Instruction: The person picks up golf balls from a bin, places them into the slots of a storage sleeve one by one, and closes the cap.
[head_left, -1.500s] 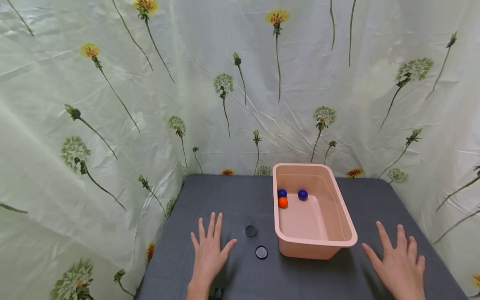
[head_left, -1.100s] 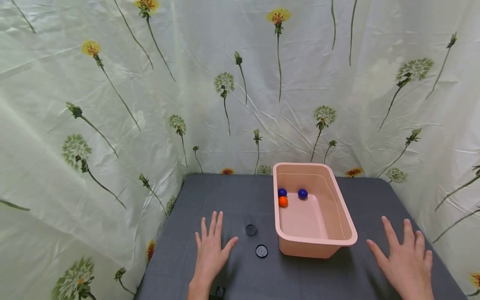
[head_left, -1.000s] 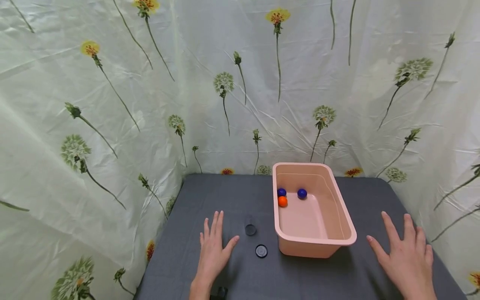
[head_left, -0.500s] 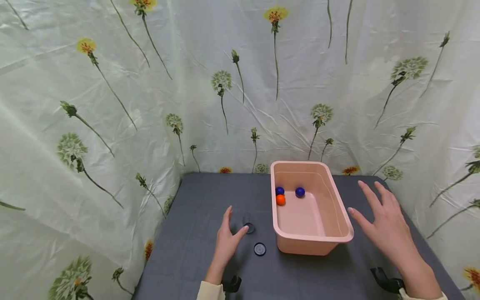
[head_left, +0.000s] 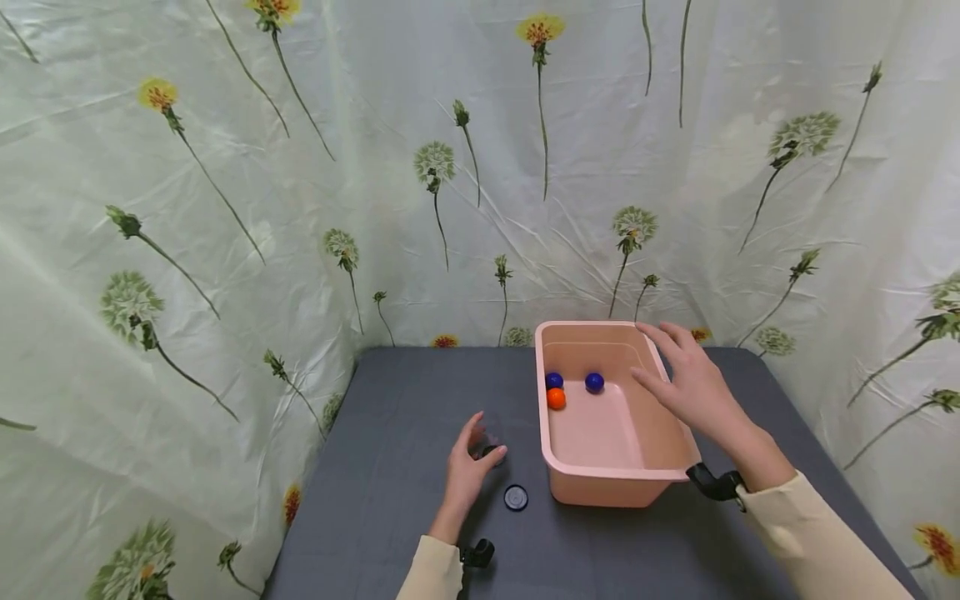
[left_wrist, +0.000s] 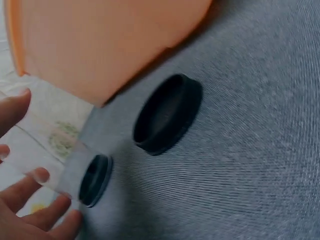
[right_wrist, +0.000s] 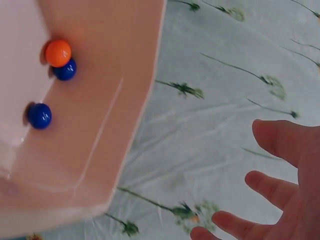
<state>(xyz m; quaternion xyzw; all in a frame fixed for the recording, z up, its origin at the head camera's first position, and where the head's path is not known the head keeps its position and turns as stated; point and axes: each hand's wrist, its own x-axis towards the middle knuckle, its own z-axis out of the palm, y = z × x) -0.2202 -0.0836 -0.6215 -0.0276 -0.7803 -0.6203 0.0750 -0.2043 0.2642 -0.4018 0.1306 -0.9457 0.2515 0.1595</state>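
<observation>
Two hands out, right hand (head_left: 693,385) spread above bin (head_left: 600,487), left hand (head_left: 467,471) cupping jar (left_wrist: 80,172)

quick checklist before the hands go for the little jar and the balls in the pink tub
1. Left hand at the clear jar: ok, fingers beside it; grip cannot tell.
2. Jar is open: ok, black lid lies apart on the grey table.
3. Right hand over the pink tub: ok, open, holding nothing.
4. Balls reachable: ok, orange ball and two blue balls sit at the tub's far end.
5. Jar upright: cannot tell, it is see-through and blurred.
</observation>
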